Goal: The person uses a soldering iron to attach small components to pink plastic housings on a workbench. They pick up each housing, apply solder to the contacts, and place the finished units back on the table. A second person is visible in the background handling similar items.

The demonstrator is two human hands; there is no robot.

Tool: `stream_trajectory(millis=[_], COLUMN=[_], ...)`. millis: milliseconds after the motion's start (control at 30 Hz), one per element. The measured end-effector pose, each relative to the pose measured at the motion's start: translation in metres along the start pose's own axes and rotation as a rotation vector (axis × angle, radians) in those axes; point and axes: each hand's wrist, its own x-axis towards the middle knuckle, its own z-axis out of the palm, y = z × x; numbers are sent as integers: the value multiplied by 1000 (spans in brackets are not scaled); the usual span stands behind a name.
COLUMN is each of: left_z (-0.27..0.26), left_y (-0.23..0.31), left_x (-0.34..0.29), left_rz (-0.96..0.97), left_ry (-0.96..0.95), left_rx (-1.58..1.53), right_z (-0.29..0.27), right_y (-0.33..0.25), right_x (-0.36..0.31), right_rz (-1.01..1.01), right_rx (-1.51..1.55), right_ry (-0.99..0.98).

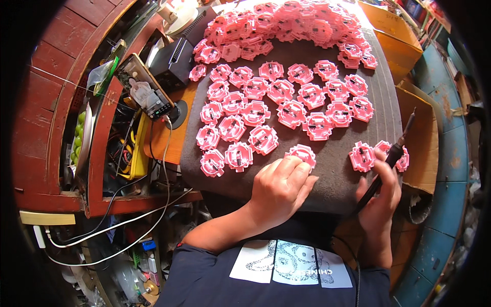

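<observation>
My left hand [280,185] is closed, its fingers pinched at the near edge of a pink plastic part [303,153] and hiding some of it. In my right hand [382,197] is a black soldering iron [377,187], its metal tip pointing up and away. Just beyond the right fingers lie a few pink parts [362,156], one partly covered by the iron and hand. Several more pink parts [263,139], with small dark pieces at their centres, are spread in loose rows on the dark grey mat [332,187].
A large heap of pink parts [286,23] covers the mat's far end. At the left, a phone [146,87] leans on a stand beside a black box [171,64]. White cables [166,189] hang by the red cabinet [56,143]. Cardboard boxes [417,138] stand at the right.
</observation>
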Motion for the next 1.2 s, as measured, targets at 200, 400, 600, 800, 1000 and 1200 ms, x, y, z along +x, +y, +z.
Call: stream_trajectory(millis=[200, 400, 600, 800, 1000, 1200], left_z=[8, 15, 18, 21, 18, 20], left_y=[4, 12, 11, 11, 10, 11], left_x=[0, 6, 6, 6, 5, 6], left_rz=[59, 50, 83, 84, 94, 105], left_ry=[-14, -60, -21, -27, -29, -66], left_rx=[-204, -293, -278, -286, -274, -243], right_z=[22, 29, 27, 26, 27, 23], right_y=[-23, -24, -26, -24, -27, -24], right_x=[-1, -5, -7, -8, -11, -12], right_rz=[-53, -49, -5, -14, -4, 25], right_rx=[217, 182, 208, 208, 180, 247], right_ry=[-95, -32, -40, -54, -47, -58])
